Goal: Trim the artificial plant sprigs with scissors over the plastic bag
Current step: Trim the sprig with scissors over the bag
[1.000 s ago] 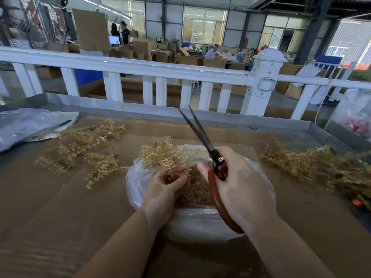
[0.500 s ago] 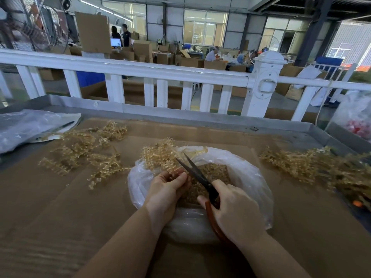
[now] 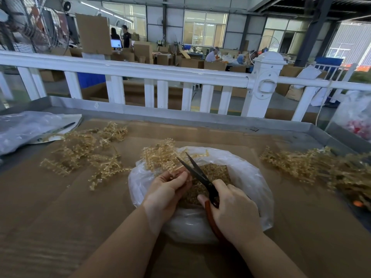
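loose tan plastic sprigs (image 3: 84, 155) lie far left on the cardboard-covered tabletop (image 3: 50, 207). the left hand (image 3: 166, 189) pinches a tan sprig cluster (image 3: 160, 157) over the clear plastic bag (image 3: 251, 177) of trimmings. the right hand (image 3: 232, 209) grips red-handled scissors (image 3: 198, 173), blades parted at the sprig. more sprigs (image 3: 301, 165) lie right.

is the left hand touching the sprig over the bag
Touching. In the head view the left hand pinches the sprig between thumb and fingers, its stem end running into the grip above the plastic bag.
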`<state>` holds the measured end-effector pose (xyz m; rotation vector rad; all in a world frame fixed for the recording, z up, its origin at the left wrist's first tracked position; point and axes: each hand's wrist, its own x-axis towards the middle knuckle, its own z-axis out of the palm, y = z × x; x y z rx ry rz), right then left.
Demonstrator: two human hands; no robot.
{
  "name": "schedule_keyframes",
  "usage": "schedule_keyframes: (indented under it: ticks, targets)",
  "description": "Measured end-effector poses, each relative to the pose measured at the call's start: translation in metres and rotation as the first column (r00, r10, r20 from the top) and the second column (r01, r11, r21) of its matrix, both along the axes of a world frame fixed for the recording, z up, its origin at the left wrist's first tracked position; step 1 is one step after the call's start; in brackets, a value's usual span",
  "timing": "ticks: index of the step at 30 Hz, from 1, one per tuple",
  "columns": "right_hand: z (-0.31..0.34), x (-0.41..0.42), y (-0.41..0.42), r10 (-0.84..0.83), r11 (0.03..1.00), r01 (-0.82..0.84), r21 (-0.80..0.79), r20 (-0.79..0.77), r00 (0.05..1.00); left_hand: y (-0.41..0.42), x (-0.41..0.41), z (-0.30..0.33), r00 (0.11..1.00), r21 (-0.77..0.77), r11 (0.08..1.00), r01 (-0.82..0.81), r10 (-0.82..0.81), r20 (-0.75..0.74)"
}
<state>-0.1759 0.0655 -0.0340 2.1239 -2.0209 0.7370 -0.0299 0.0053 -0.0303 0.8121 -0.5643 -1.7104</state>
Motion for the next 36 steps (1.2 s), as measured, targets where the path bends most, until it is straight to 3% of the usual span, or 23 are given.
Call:
schedule_keyframes:
  ticks: [5, 12, 21, 27, 30, 36]
  targets:
    - [0.015, -0.004, -0.01, 0.071, 0.997, -0.076, 0.01, 0.255, 0.964, 0.0, 0.001, 0.0, 0.999, -0.014, 1.0, 0.02, -0.019, 0.031]
    - [0.037, 0.006, -0.025, 0.192, 0.978, -0.205, -0.04, 0.551, 0.812, 0.001, 0.0, 0.003, 0.992, -0.059, 0.995, 0.078, -0.071, 0.108]
    - [0.04, 0.013, -0.034, 0.222, 0.967, -0.245, -0.07, 0.703, 0.675, 0.002, 0.001, 0.008, 0.986, -0.114, 0.984, 0.135, -0.121, 0.119]
    - [0.043, 0.007, -0.029, 0.242, 0.952, -0.285, -0.111, 0.844, 0.479, 0.004, -0.001, 0.016, 0.952, -0.212, 0.973, 0.095, -0.027, 0.304]
    - [0.043, 0.004, -0.027, 0.2, 0.959, -0.275, -0.073, 0.86, 0.47, 0.007, -0.004, 0.02, 0.927, -0.24, 0.964, 0.112, -0.014, 0.376]
    - [0.044, -0.002, -0.029, 0.173, 0.968, -0.247, -0.052, 0.849, 0.5, 0.008, 0.0, 0.027, 0.933, -0.113, 0.969, 0.22, -0.175, 0.316]
